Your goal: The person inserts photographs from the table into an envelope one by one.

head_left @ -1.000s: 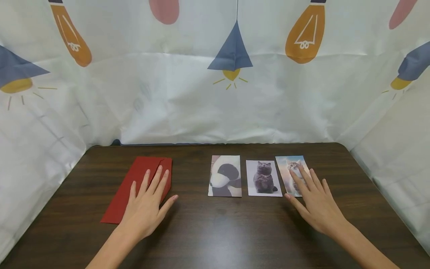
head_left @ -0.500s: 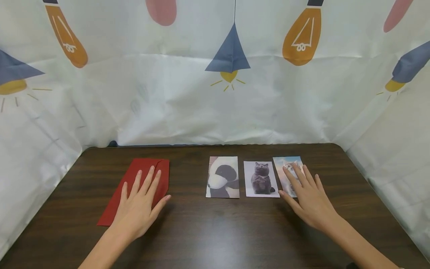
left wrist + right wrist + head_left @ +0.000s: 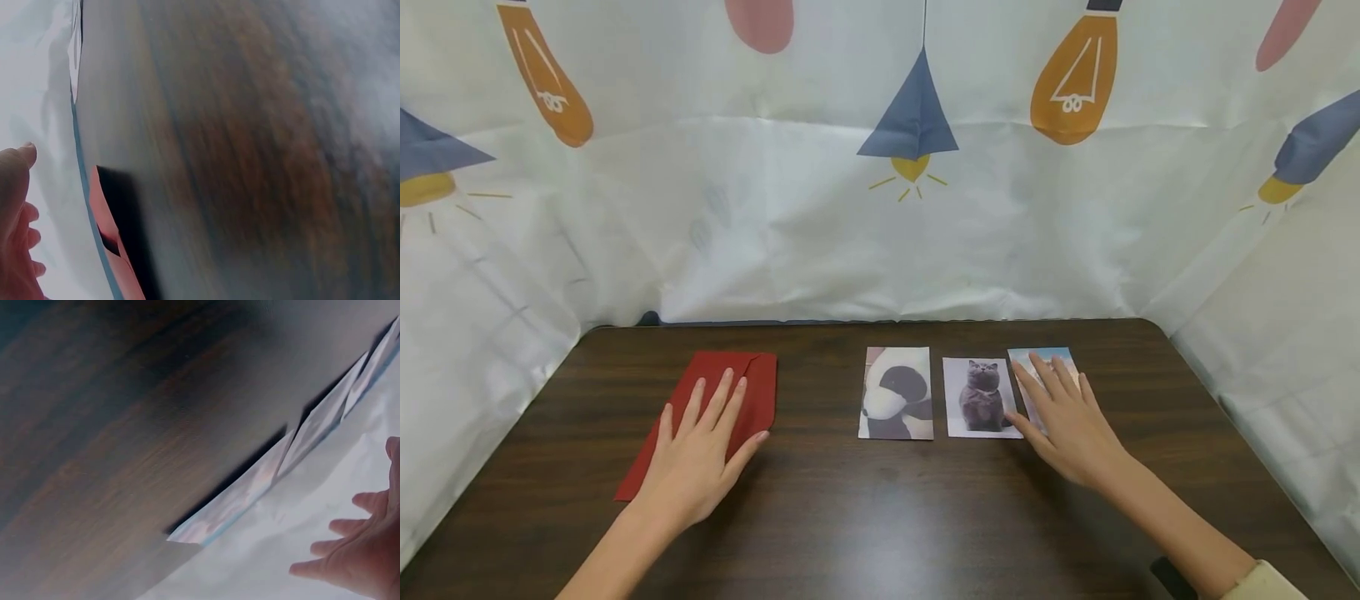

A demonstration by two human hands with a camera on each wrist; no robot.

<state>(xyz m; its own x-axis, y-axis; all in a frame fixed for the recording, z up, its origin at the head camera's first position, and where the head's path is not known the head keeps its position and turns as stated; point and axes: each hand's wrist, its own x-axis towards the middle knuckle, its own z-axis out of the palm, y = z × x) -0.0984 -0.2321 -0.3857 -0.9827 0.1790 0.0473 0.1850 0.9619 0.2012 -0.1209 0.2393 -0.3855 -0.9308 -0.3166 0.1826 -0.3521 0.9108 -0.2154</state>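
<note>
My left hand (image 3: 692, 458), fingers spread and straight, is over a red envelope (image 3: 762, 392) lying flat on the dark wood table. In the left wrist view the hand appears raised above the envelope. My right hand (image 3: 1067, 425) also has its fingers spread; it partly covers a pastel picture card (image 3: 234, 494) with a blue edge. To its left lies a card with a grey cat (image 3: 982, 396), whose lower right corner is near my thumb. Further left is a card with a black-and-white animal picture (image 3: 896, 400). Neither hand grips anything.
The dark wood table (image 3: 850, 508) ends at its far edge against a white curtain (image 3: 760, 217) printed with lamps and bulbs. This curtain also closes both sides. A black object (image 3: 1172, 577) shows at my right wrist, beside a pale sleeve (image 3: 1262, 583).
My right hand has shifted left and slightly up, covering more of the rightmost card. My left hand has moved a little left over the envelope. The cards and envelope stay in place.
</note>
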